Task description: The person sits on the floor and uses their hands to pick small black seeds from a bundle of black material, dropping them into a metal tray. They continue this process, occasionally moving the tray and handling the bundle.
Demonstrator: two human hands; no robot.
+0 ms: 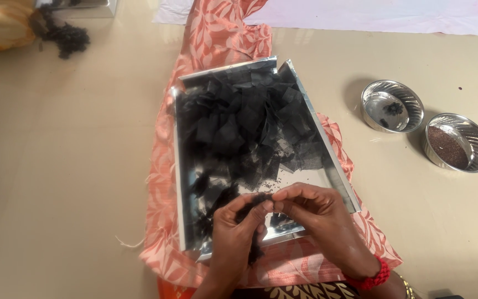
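Observation:
A shiny steel tray (180, 182) lies on an orange leaf-patterned cloth (161, 232). It is heaped with small squares of black net fabric (244, 122), mostly in its far half. Over the tray's near edge, my left hand (236, 235) and my right hand (319, 213) meet fingertip to fingertip. Together they pinch one small black net piece (261, 202) between thumbs and forefingers. A red thread band circles my right wrist.
Two round steel bowls stand to the right: the farther bowl (392, 105) has a small dark bit inside, the nearer bowl (459, 142) holds dark brown seeds. A white sheet (360, 14) lies at the back, a dark clump (67, 36) at far left.

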